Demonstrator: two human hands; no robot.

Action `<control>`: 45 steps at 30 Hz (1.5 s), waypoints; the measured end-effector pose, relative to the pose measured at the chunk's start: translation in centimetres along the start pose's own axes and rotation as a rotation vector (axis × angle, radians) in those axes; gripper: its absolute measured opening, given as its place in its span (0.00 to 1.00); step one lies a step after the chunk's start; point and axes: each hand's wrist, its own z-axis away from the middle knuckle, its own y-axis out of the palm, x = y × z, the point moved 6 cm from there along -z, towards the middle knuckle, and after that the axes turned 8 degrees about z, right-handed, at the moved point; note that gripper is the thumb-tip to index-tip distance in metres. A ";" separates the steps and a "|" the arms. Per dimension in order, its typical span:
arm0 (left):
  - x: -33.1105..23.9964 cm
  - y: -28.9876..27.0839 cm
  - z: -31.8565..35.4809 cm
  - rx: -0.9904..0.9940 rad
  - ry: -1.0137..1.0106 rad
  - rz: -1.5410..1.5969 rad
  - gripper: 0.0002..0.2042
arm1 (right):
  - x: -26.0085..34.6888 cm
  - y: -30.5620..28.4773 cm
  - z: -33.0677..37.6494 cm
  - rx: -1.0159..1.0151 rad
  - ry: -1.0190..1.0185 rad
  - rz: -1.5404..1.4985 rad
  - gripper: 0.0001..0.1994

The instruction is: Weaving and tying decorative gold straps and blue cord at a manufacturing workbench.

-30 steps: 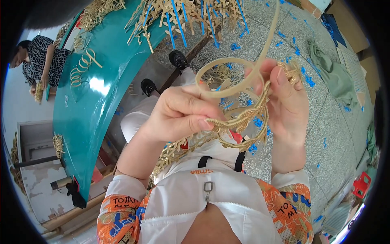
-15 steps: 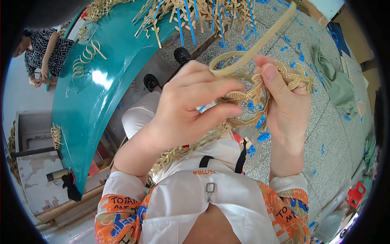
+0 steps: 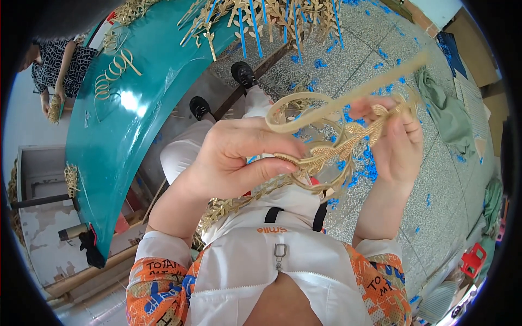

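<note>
Between my hands stretches a gold leaf-patterned trim, with more of it looping below. My left hand pinches one end of the trim between thumb and fingers. My right hand has its fingers curled around the other end, slightly smeared by motion. A pale beige ribbon curls in a loop beside my left hand and runs up past the right one. More gold leaf trim hangs down over my lap.
A green glossy table curves along the left, bearing a coiled beige strip. Gold leaf sprigs and blue strips overhang its far edge. Blue scraps litter the speckled floor. A co-worker sits at far left, holding a gold bundle.
My hands have drawn apart, and the trim between them is now straighter. The beige ribbon has swung lower and rightward. A gold bundle now shows in the co-worker's hands.
</note>
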 end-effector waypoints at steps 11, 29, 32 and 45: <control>-0.7 0.2 -0.2 0.222 0.214 0.107 0.05 | -0.8 1.6 -0.7 0.084 0.128 0.025 0.15; 3.7 -1.3 0.1 -0.103 0.009 0.282 0.16 | -1.1 4.1 0.0 -0.310 0.102 -0.126 0.06; 1.1 -0.4 2.0 -0.425 0.334 -0.603 0.20 | -2.0 4.0 0.2 -0.374 0.081 -0.019 0.05; 0.1 3.7 2.7 -0.587 0.158 -0.438 0.15 | -3.6 5.3 1.0 -0.523 -0.012 0.203 0.07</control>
